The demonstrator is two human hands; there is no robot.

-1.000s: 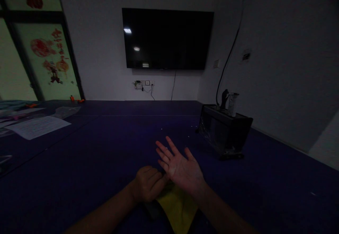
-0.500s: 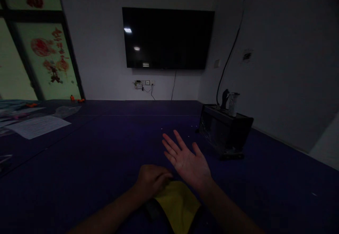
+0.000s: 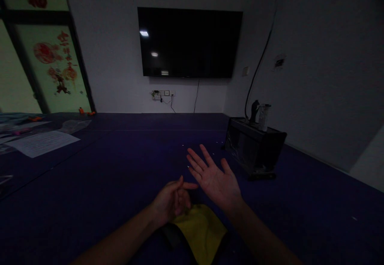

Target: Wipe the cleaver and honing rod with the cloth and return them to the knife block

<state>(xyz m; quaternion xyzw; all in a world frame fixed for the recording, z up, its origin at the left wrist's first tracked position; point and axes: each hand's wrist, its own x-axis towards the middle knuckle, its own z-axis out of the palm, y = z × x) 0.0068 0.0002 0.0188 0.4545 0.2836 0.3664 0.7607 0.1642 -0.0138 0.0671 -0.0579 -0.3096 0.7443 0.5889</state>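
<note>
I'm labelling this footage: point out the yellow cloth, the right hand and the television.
Yellow cloth [image 3: 203, 229]: head view, middle of its visible surface.
Right hand [image 3: 218, 185]: head view, on the open palm.
Television [image 3: 191, 43]: head view, middle of its dark screen.

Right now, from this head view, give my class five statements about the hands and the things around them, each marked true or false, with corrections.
1. The right hand is open, palm showing. True.
2. The left hand is a tight fist. False: one finger points out toward the right hand.
3. The yellow cloth lies farther right than the written sheet. True.
4. The black box stands left of both hands. False: it stands to their right.
5. The television hangs above the sockets. True.
</note>
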